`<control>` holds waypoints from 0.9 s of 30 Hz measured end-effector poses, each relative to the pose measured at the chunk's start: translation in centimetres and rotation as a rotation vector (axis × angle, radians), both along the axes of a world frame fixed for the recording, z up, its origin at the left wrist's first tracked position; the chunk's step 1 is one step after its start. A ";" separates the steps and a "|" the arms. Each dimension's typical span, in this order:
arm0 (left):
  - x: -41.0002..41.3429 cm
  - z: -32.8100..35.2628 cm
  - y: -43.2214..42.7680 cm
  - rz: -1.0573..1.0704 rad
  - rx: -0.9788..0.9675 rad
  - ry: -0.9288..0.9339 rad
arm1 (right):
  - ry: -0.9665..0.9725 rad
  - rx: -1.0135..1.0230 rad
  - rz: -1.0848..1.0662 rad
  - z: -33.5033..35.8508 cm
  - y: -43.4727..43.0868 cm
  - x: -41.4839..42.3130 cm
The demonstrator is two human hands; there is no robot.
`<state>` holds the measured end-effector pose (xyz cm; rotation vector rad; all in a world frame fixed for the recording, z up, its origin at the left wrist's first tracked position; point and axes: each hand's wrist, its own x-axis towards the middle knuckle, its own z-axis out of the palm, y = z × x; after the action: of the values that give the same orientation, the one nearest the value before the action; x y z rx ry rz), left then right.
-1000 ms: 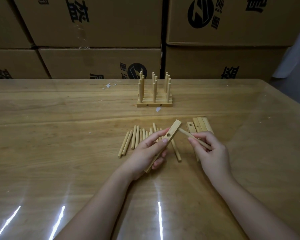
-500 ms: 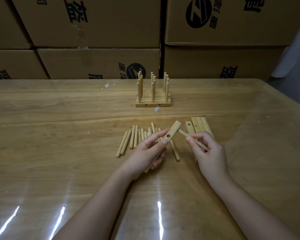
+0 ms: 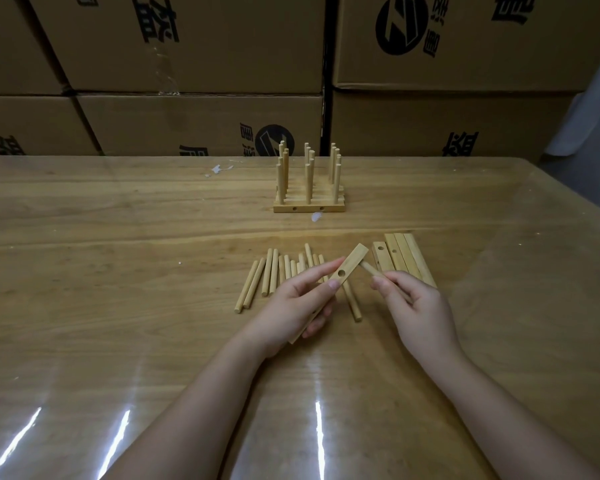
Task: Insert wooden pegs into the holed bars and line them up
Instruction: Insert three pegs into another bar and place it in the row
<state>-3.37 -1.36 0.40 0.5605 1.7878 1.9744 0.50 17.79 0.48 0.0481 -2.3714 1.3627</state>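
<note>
While both hands [image 3: 291, 303] hold one bar [image 3: 347, 265], four bars [image 3: 400, 258] lie flat.

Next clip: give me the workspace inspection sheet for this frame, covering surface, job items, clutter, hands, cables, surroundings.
Surface: wooden table under a glossy clear cover, with glare streaks near the front.
Job's things: finished row of pegged bars standing at the back; loose pegs lying centre; spare holed bars to their right.
Clutter: small white scraps on the far tabletop.
Hands: left hand holds a holed bar; right hand holds a peg with its tip at the bar.
Cables: nothing seen.
Surroundings: stacked cardboard boxes behind the table.
</note>
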 end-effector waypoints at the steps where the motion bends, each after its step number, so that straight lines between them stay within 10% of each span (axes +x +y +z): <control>1: 0.0 0.0 0.0 0.001 -0.002 0.000 | -0.009 -0.015 0.003 0.1 0.0 0.0; 13: 0.2 0.2 0.2 0.001 -0.037 0.014 | -0.063 -0.115 0.008 0.4 -0.2 -0.1; 27: 0.0 0.4 0.1 -0.009 -0.023 -0.010 | 0.199 0.599 -0.183 0.8 -0.5 0.4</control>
<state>-3.38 -1.22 0.76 0.5492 1.7964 1.9453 0.87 17.28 1.29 0.1245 -2.4504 0.5070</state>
